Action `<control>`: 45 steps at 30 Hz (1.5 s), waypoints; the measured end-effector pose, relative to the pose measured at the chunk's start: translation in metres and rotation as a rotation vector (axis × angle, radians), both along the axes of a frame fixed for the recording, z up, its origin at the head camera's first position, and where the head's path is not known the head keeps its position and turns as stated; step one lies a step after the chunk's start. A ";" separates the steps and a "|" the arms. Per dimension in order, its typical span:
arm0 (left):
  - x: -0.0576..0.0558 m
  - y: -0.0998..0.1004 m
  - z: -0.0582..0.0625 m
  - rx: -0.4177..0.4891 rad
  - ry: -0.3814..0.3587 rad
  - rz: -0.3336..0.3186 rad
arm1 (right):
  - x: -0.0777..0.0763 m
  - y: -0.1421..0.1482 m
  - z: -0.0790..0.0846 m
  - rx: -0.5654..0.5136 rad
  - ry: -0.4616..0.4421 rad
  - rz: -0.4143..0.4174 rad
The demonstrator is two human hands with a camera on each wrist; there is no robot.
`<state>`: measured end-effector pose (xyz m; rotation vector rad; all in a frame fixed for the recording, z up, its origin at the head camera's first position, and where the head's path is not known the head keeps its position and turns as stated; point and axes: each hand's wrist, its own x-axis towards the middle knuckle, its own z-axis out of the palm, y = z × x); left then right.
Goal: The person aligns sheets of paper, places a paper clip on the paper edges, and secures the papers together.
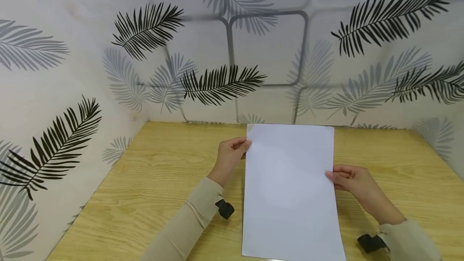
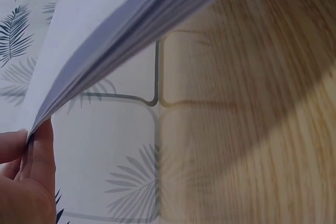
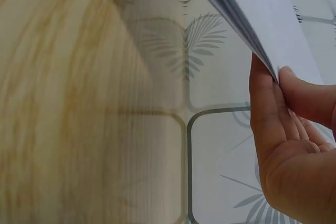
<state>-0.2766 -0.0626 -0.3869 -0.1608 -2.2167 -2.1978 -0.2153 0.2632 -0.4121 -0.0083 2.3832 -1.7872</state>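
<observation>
A stack of blank white paper sheets (image 1: 290, 192) is held up over the table in the head view. My left hand (image 1: 231, 156) pinches its left edge near the upper corner. On the other side my right hand (image 1: 353, 182) pinches the right edge, lower down, thumb in front and fingers behind. In the left wrist view several layered sheets (image 2: 131, 30) run to the thumb and fingers of the left hand (image 2: 29, 177). The right wrist view has the layered edge of the sheets (image 3: 236, 19) between the thumb and fingers of the right hand (image 3: 294, 124).
The wood-grain table (image 1: 163, 172) reaches back to a wall (image 1: 203, 43) covered with a leaf pattern. A second patterned wall (image 1: 43, 92) stands at the left. Small black wrist cameras, one at the left sleeve (image 1: 225, 209) and one at the right (image 1: 370, 243), stick out below the hands.
</observation>
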 end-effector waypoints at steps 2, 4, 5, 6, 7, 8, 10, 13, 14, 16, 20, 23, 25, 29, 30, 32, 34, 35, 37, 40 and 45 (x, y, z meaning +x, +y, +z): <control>0.000 0.000 0.001 -0.004 -0.016 0.013 | 0.000 -0.002 0.001 0.012 -0.002 -0.013; -0.001 0.001 0.001 -0.013 -0.025 0.020 | -0.001 -0.003 0.001 0.027 -0.006 -0.025; -0.001 0.001 0.001 -0.019 -0.034 0.025 | -0.001 -0.003 0.002 0.032 -0.005 -0.031; -0.002 0.002 0.001 -0.023 -0.036 0.028 | -0.002 -0.004 0.002 0.036 -0.004 -0.035; -0.002 0.002 0.001 -0.029 -0.037 0.029 | -0.002 -0.004 0.002 0.040 -0.002 -0.038; -0.002 0.002 0.001 -0.033 -0.038 0.029 | -0.003 -0.005 0.002 0.043 0.000 -0.042; -0.002 0.002 0.002 -0.038 -0.045 0.026 | -0.003 -0.005 0.002 0.043 0.002 -0.048; -0.002 0.001 0.001 -0.054 -0.050 -0.001 | -0.005 -0.005 0.003 0.041 0.010 -0.052; -0.002 0.000 0.001 -0.059 -0.056 -0.019 | -0.006 -0.005 0.003 0.040 0.014 -0.056; -0.002 -0.002 -0.001 -0.074 -0.074 -0.063 | -0.008 -0.005 0.003 0.035 0.024 -0.064; -0.002 -0.006 -0.006 -0.129 -0.106 -0.141 | -0.012 -0.003 0.004 0.027 0.050 -0.081; -0.002 -0.007 -0.009 -0.202 -0.108 -0.153 | -0.014 -0.004 0.004 0.023 0.068 -0.086; -0.002 -0.008 -0.010 -0.252 -0.109 -0.146 | -0.017 -0.006 0.004 0.016 0.075 -0.085; -0.003 -0.009 -0.013 -0.294 -0.118 -0.141 | -0.022 -0.013 0.003 0.010 0.068 -0.085; -0.003 -0.009 -0.014 -0.285 -0.124 -0.145 | -0.023 -0.014 0.003 0.014 0.065 -0.083; -0.004 -0.010 -0.016 -0.264 -0.132 -0.152 | -0.024 -0.017 0.004 0.031 0.059 -0.081; -0.004 -0.011 -0.017 -0.250 -0.133 -0.152 | -0.026 -0.019 0.005 0.048 0.058 -0.076; -0.004 -0.011 -0.018 -0.246 -0.130 -0.149 | -0.027 -0.020 0.006 0.057 0.059 -0.073; -0.004 -0.012 -0.019 -0.258 -0.116 -0.134 | -0.029 -0.023 0.007 0.083 0.066 -0.069; -0.005 -0.012 -0.019 -0.293 -0.097 -0.102 | -0.033 -0.027 0.009 0.110 0.072 -0.073; -0.010 -0.011 -0.020 -0.408 -0.035 -0.071 | -0.040 -0.034 0.011 0.163 0.077 -0.095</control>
